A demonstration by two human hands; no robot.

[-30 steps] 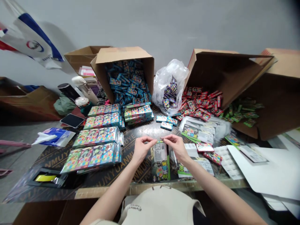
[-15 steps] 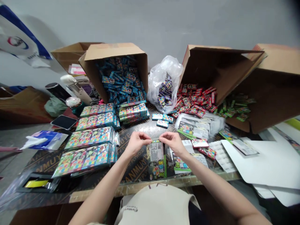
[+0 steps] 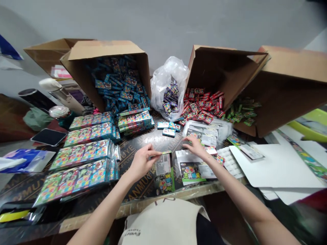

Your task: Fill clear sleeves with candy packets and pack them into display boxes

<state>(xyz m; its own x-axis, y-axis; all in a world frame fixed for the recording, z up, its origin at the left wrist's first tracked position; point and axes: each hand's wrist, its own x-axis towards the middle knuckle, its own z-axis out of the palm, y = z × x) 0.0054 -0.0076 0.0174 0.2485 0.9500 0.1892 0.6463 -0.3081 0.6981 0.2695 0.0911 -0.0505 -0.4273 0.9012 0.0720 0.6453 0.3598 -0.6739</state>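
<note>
My left hand [image 3: 145, 160] pinches the top left edge of a flat printed card [image 3: 164, 172], dark with a green edge and colourful lettering. The card lies on the dark plywood tabletop in front of me. My right hand [image 3: 194, 147] is off the card, fingers loosely apart with nothing seen in them. Beneath and beside it are more printed cards [image 3: 190, 172] with white paper. Just beyond them rests a stack of cards in clear plastic [image 3: 212, 131]. Several small blue boxes [image 3: 168, 132] sit between and behind my hands.
Rows of wrapped multi-box packs [image 3: 76, 180] stand at left, near a phone [image 3: 48, 136]. Behind are a carton of blue boxes [image 3: 120, 85], a plastic bag of purple ones [image 3: 170, 69], and cartons with red boxes [image 3: 204, 105] and green boxes [image 3: 242, 112]. White sheets [image 3: 276, 165] lie at right.
My right hand has let go of the card's top edge and moved right, over the other cards. My left hand stays at the card. The view has turned slightly right.
</note>
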